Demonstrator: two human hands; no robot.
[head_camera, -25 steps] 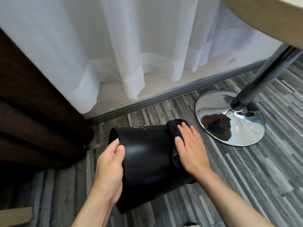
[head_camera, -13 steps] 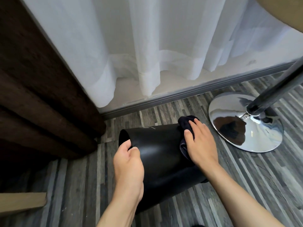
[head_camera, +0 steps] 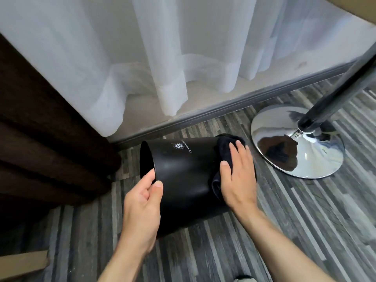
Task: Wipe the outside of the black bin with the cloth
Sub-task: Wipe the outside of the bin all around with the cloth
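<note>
Two hands work on one black bin [head_camera: 187, 176], which lies tipped on its side on the grey plank floor [head_camera: 284, 210], mouth turned toward the dark curtain [head_camera: 40, 139] at left and base toward the chrome table foot [head_camera: 284, 155] at right. Left hand [head_camera: 142, 206] grips the rim, thumb on the outer wall and fingers hooked inside, steadying the bin. Right hand [head_camera: 238, 176] lies flat, fingers spread, pressing a dark cloth [head_camera: 225, 151] against the wall near the base end; it does not clench the cloth but pins it under the palm. Step in hand, as judged: wiping the upper side of the outer wall. A white printed logo [head_camera: 180, 146] shows on the far upper wall. Next move probably calls for drawing the cloth along toward the rim, then rolling the bin with the left hand to bring the underside, now against the floor, within reach. Sheer white curtain [head_camera: 162, 58] hangs behind.
</note>
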